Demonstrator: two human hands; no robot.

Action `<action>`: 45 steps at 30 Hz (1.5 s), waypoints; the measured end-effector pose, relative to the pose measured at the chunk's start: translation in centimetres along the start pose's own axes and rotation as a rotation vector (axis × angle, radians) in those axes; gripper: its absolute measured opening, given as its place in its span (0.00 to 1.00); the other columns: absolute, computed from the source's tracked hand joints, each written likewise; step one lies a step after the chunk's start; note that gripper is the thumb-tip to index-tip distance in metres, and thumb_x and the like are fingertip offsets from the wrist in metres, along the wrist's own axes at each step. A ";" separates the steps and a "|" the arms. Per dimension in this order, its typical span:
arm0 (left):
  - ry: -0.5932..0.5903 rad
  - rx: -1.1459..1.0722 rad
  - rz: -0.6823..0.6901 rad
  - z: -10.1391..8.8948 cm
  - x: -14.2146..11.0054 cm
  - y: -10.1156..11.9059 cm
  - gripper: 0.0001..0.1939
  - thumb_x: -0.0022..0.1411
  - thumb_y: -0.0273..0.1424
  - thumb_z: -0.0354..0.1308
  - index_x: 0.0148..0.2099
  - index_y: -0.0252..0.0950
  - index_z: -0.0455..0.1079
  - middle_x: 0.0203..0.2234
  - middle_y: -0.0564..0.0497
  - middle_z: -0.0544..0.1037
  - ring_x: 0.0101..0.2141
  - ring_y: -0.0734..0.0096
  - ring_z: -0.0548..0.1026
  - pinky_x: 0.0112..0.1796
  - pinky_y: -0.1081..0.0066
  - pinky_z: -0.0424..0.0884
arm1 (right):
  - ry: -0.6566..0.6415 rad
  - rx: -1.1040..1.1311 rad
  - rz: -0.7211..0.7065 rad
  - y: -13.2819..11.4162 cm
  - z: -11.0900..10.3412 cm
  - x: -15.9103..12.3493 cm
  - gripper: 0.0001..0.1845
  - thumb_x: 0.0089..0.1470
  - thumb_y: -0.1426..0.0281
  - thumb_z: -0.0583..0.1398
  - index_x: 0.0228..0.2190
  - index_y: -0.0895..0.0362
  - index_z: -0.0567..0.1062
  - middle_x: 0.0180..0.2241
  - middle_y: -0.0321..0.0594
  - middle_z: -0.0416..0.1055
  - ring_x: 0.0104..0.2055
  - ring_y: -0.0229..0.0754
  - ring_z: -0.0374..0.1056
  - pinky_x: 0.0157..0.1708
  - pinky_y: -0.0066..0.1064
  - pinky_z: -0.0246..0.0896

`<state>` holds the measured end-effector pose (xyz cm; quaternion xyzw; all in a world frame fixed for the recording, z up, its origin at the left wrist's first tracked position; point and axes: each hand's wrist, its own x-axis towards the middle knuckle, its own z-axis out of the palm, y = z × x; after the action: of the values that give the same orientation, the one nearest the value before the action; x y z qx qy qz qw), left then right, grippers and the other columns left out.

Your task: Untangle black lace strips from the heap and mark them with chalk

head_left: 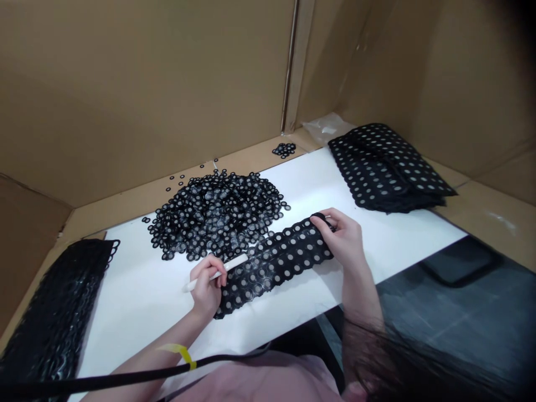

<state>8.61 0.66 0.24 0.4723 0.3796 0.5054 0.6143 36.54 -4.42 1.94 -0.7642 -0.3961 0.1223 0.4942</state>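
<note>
My left hand (208, 285) is closed around a white pen-like stick (237, 262), whose tip points right over a black strip with rows of pale round holes (276, 261). The strip's near left end lies against that hand; I cannot tell whether the fingers also grip it. With thumb and fingers pinched, my right hand (345, 237) holds the strip's far right end, which bunches slightly there. The strip slants across the white board (138, 312). Just behind it is a heap of small black rings (218, 215), its front edge close to the strip.
On the right lies a stack of black holed sheets (385, 167), with a clear plastic bag (329, 127) behind it. A long dark stack (54, 312) fills the left edge. Some rings (285, 149) sit apart at the back. Cardboard walls (167, 84) enclose the work surface.
</note>
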 end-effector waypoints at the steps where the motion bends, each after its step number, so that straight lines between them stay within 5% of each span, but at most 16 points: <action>1: 0.010 0.009 -0.002 0.0 0.0 0.0 0.09 0.50 0.27 0.50 0.21 0.32 0.66 0.12 0.53 0.65 0.14 0.78 0.62 0.17 0.77 0.52 | -0.001 -0.002 0.007 0.0 0.0 0.0 0.11 0.49 0.60 0.60 0.26 0.55 0.73 0.18 0.33 0.69 0.24 0.38 0.63 0.29 0.29 0.57; 19: 0.055 0.059 -0.065 0.0 0.1 0.2 0.08 0.49 0.27 0.50 0.21 0.33 0.65 0.11 0.54 0.65 0.14 0.78 0.62 0.17 0.77 0.51 | 0.038 0.010 0.026 0.2 0.2 0.1 0.12 0.48 0.60 0.60 0.24 0.56 0.73 0.17 0.34 0.68 0.23 0.38 0.63 0.27 0.30 0.58; 34: -0.340 0.376 -0.078 0.2 -0.1 0.4 0.11 0.59 0.28 0.48 0.29 0.34 0.70 0.21 0.52 0.74 0.25 0.72 0.70 0.29 0.73 0.66 | 0.226 0.201 -0.205 -3.2 -0.9 -0.9 0.06 0.46 0.65 0.64 0.25 0.54 0.74 0.24 0.35 0.72 0.26 0.38 0.67 0.28 0.30 0.64; 45: -0.080 -0.020 -0.064 0.4 0.4 0.2 0.08 0.54 0.27 0.50 0.25 0.33 0.67 0.14 0.52 0.68 0.18 0.75 0.65 0.21 0.76 0.57 | 0.102 0.086 -0.165 -1.3 -0.9 1.1 0.09 0.49 0.62 0.61 0.26 0.55 0.73 0.21 0.34 0.69 0.25 0.38 0.64 0.27 0.30 0.60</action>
<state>9.05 0.98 0.51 0.4734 0.3647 0.4701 0.6496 37.13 -3.98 3.67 -0.7122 -0.4266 0.0591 0.5543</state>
